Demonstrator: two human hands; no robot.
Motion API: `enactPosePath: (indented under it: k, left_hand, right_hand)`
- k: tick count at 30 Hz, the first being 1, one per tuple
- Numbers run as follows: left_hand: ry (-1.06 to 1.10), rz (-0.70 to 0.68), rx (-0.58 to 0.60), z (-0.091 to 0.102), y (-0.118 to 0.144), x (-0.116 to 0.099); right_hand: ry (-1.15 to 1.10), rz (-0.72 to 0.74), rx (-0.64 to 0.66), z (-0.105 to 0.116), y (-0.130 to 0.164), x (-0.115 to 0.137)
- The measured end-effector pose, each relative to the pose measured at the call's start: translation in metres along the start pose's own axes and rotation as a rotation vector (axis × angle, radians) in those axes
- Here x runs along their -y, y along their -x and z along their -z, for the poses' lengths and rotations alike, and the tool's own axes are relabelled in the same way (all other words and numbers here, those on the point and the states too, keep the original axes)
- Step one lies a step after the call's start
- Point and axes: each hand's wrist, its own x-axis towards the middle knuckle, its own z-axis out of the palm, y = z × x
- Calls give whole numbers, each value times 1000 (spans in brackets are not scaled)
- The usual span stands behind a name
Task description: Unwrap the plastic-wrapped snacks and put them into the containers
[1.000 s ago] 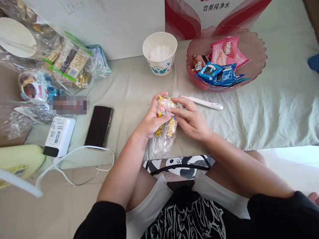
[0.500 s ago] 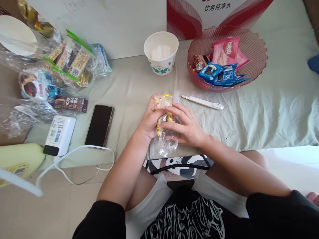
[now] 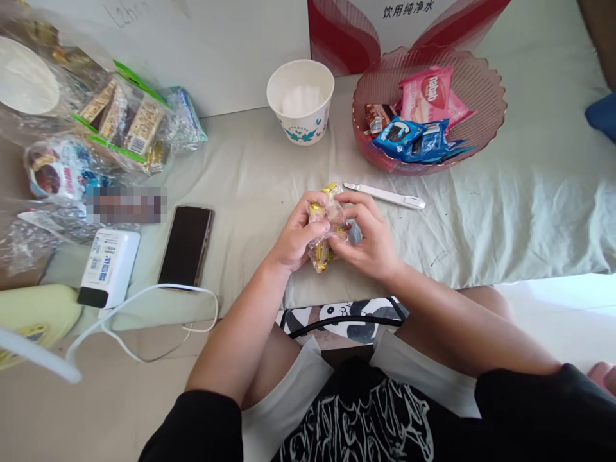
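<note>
Both hands, left hand [image 3: 296, 234] and right hand [image 3: 370, 240], are closed around a clear packet of yellow sweets [image 3: 326, 224] held above the near edge of the bed [image 3: 505, 218], the packet apparently not yet emptied into the far pink bowl [image 3: 486, 96].

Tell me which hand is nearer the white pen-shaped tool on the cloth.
Right. The right hand sits just below the white tool, fingertips close beside its left end. The left hand is farther left, across the clear candy bag.

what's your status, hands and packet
Left hand and right hand both grip clear candy packet. White cutter lies just beyond, apart.
</note>
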Motion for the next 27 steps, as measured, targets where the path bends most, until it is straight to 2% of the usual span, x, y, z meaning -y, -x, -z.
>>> enactPosePath:
  k: [7,13,19,21,23,27]
  left_hand:
    - [-21,-5,103,7,2,5]
    - [-34,30,58,7,4,6]
    - [-67,11,-14,3,4,11]
    - [-55,-17,-61,4,3,12]
    - [-53,-51,-113,6,2,10]
    - [-61,-93,-160,5,2,4]
  right_hand:
    - [56,135,-11,-4,0,-9]
    - [115,201,-68,1,-3,-12]
    - [247,349,-112,-8,-2,-11]
    - [265,332,-73,-10,-1,-10]
    - [238,287,27,-8,1,-9]
    - [-57,141,225,3,2,-7]
